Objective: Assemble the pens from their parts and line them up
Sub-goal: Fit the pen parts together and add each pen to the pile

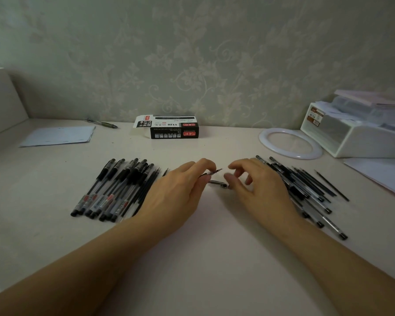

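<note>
Two pen piles flank hands | box behind (open)

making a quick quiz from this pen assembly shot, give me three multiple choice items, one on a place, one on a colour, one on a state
1. Where is the pen box?
A. At the back of the table against the wall
B. Under the left hand
C. On top of the storage drawers

2. What colour is the ring lying by the storage drawers?
A. Red
B. White
C. Black

3. What is the left hand doing?
A. Lying flat and open on the table
B. Gripping a pen part with its tip pointing right
C. Holding the sheet of paper

Answers: 1 A, the box sits by the wallpapered wall. 2 B, the ring is plainly white. 3 B, its fingers curl round the pen part.
</note>
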A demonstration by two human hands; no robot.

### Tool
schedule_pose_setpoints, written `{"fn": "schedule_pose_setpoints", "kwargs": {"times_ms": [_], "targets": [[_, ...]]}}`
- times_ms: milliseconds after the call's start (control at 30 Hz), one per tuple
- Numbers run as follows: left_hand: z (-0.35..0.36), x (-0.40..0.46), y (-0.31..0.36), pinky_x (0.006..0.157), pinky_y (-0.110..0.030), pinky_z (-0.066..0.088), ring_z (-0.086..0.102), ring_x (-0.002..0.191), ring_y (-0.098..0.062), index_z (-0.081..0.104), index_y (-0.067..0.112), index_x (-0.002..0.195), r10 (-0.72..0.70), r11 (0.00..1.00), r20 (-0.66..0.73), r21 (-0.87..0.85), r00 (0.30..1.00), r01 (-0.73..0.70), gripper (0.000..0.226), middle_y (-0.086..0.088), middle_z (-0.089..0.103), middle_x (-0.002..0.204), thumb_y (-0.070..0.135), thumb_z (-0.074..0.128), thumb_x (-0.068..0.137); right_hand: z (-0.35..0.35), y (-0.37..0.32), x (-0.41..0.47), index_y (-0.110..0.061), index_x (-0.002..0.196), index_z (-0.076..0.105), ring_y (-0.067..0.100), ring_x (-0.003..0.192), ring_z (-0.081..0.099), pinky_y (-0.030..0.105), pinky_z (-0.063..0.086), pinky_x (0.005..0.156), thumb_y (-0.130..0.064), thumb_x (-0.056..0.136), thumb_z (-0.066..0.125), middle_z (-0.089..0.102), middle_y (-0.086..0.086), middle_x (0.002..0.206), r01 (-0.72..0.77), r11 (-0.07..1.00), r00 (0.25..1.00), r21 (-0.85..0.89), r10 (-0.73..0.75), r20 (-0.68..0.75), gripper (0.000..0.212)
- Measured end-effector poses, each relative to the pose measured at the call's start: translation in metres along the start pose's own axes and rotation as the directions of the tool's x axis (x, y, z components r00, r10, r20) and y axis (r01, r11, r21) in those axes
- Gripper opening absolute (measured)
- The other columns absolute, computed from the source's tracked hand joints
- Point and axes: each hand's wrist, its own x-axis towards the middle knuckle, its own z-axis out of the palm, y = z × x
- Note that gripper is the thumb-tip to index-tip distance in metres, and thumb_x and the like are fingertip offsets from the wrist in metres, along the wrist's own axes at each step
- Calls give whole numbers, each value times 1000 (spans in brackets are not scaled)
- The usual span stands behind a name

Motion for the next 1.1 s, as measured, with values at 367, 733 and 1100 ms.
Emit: {"fn": "schedule_pose_setpoints", "kwargs": {"times_ms": [367,733,1100], "targets": [[2,1,6,61,-38,51,59,79,-9,48,34,122,69,993,-55,-90,996,-74,23,15,60,101,33,39,101,-1,-26,-6,-26,87,78,2,71,62,24,49,71,-31,92,64,77,-5,87,-379,570,923,729,283,259,15],[0,0,-2,60,-37,51,56,74,-9,53,32,113,-43,996,-37,79,998,46,18,15,61,98,37,41,100,-28,17,10,-20,90,61,5,68,60,18,45,61,-26,96,58,65,-10,76,-192,971,954,140,218,-206,9],[-9,-2,-16,53,-27,41,57,76,-15,47,25,119,-364,832,-1,449,931,325,34,4,44,112,48,48,93,-21,31,6,-19,100,70,22,88,60,36,50,76,-29,94,61,61,1,99,-140,916,986,-376,163,30,15]]}}
